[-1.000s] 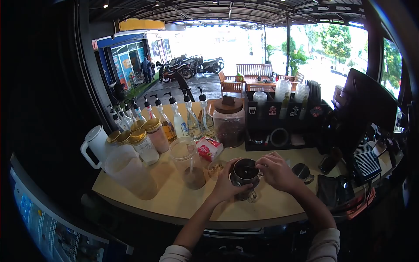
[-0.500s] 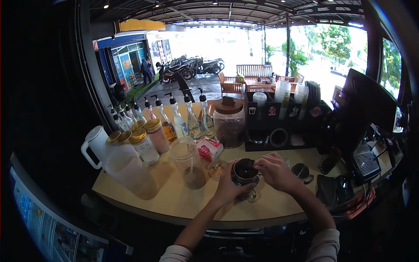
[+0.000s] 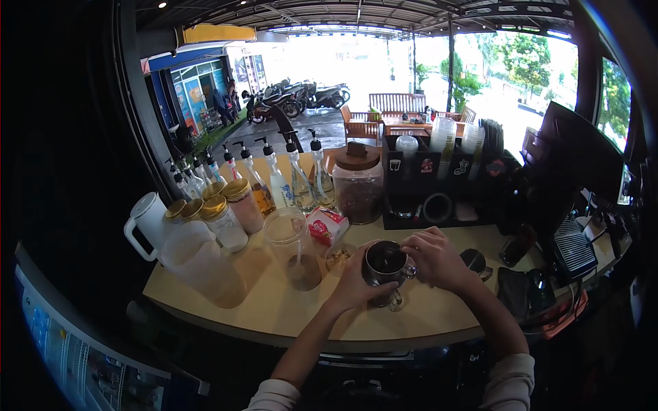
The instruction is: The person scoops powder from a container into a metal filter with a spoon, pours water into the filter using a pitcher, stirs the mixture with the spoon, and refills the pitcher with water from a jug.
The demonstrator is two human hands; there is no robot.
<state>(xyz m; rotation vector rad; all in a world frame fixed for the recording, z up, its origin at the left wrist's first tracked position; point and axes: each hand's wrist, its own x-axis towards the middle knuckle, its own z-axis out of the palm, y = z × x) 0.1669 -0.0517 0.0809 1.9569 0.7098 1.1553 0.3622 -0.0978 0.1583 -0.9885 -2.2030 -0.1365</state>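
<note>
My left hand is wrapped round a dark metal cup with a shiny rim, near the front of the counter. Just below that cup shows the handle of a clear glass mug; how the two sit together is hidden. At the cup's right rim, the fingers of my right hand are pinched together, and whatever they hold is too small to make out. Left of the cup are a small clear dish and a tall clear plastic container with brown contents and a spoon handle in it.
A frosted pitcher, gold-lidded jars and several pump bottles line the left and back. Behind the cup stand a red-white packet, a wood-lidded jar and a black cup organizer. A small metal pitcher sits right.
The view has shifted slightly, so the counter items sit a little higher in the picture. Both hands stay at the cup; the right hand's fingers have moved slightly at its rim.
</note>
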